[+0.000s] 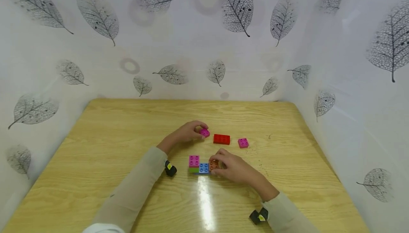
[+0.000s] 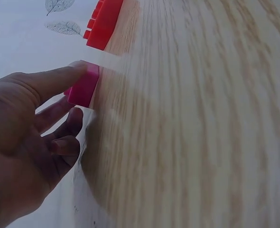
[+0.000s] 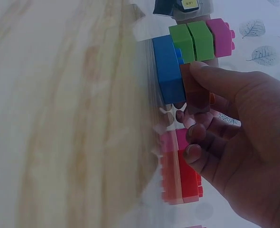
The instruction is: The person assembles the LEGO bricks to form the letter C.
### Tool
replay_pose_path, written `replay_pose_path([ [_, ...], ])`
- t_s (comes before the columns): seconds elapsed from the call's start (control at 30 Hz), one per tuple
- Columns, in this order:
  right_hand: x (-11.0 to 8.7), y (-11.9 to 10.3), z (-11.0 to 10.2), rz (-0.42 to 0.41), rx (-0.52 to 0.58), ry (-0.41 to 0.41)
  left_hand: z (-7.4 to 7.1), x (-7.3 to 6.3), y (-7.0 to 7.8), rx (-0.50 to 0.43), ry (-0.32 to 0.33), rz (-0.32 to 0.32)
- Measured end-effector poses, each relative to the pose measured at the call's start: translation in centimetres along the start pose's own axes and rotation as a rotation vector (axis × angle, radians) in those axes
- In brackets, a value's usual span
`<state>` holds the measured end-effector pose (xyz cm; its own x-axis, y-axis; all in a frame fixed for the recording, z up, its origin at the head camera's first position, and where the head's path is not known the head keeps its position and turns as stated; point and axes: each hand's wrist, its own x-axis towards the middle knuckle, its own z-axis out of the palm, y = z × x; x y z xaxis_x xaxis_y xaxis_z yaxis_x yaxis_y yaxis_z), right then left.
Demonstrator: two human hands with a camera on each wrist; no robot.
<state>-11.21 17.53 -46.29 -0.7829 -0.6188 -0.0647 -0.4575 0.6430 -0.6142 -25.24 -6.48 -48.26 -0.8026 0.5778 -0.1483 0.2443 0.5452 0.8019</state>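
Observation:
A pink toy brick (image 1: pixel 204 132) lies at the table's middle, between the thumb and index finger of my left hand (image 1: pixel 188 132). In the left wrist view the thumb presses that pink brick (image 2: pixel 84 86), its base at the wood. My right hand (image 1: pixel 234 166) pinches an orange-brown brick (image 1: pixel 212 165) at the right end of a long blue brick (image 1: pixel 203 168). From the right wrist view, the orange-brown brick (image 3: pixel 195 88) sits against the blue brick's studded side; whether it is fully pressed down I cannot tell. Green bricks (image 3: pixel 192 40) topped by a pink brick (image 1: pixel 194 160) stand on the blue one's left end.
Beyond the hands lie a red brick (image 1: pixel 222 139) and, right of it, another pink brick (image 1: pixel 243 143). The wooden table (image 1: pixel 127 119) meets a leaf-patterned white covering (image 1: pixel 191 48) at the back and sides. Each sleeve carries a black wrist device (image 1: pixel 170 168).

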Motion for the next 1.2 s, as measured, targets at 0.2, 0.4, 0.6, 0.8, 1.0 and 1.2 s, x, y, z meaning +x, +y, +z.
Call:
replay_pose_path([
  [0.2,0.1,-0.2,0.0,0.004,-0.005,0.000,-0.3,-0.5,0.1,-0.001,0.000,-0.002],
  [0.4,0.2,-0.5,-0.1,-0.010,-0.005,-0.001,-0.3,-0.5,-0.4,0.000,0.034,0.004],
  [0.6,0.3,-0.5,-0.2,-0.005,-0.006,-0.008,-0.3,-0.8,-0.5,-0.017,0.053,-0.006],
  [0.8,0.3,-0.5,-0.1,-0.007,-0.002,-0.011,-0.3,-1.4,-0.6,-0.045,0.070,-0.013],
  [1.0,0.0,-0.5,-0.1,0.011,-0.001,-0.005,-0.3,-2.1,-0.8,-0.065,0.098,0.004],
  [1.2,-0.2,-0.5,-0.1,0.005,0.010,-0.010,-0.1,-3.5,-0.6,-0.043,0.137,0.030],
])
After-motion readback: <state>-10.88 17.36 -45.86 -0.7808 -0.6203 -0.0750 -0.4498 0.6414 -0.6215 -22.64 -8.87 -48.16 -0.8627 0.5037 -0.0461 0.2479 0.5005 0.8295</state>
